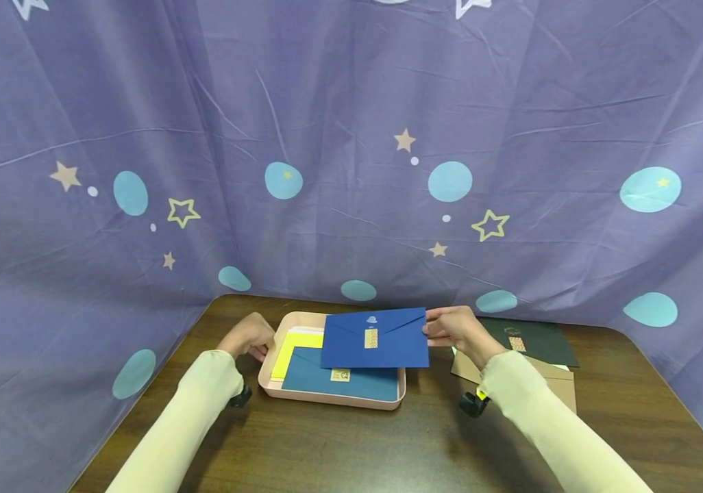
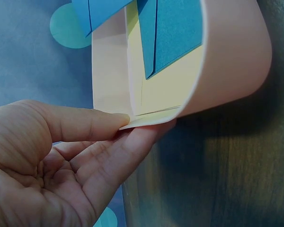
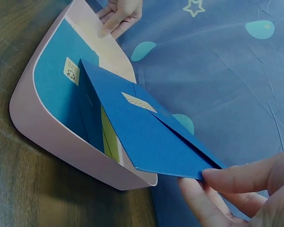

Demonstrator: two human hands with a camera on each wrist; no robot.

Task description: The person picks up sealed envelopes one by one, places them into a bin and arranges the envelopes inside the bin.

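My right hand (image 1: 458, 330) pinches the right edge of a blue envelope (image 1: 388, 350), thumb on top and fingers beneath. The envelope slants over the right part of a pink tray (image 1: 334, 397), its flap and a patterned sticker facing up. With thumb and fingers, my left hand (image 2: 61, 156) pinches the tray's left rim (image 2: 151, 124). Inside the tray lie a teal envelope (image 3: 57, 75) with a stamp-like sticker and a yellow envelope (image 1: 284, 349) partly under it. The blue envelope hides part of the teal one in the head view.
Right of the tray, a dark green envelope (image 1: 536, 337) and a brown kraft envelope (image 1: 564, 394) lie on the wooden table (image 1: 339, 445), partly behind my right forearm. A purple curtain (image 1: 351, 226) with stars and dots hangs along the table's back edge.
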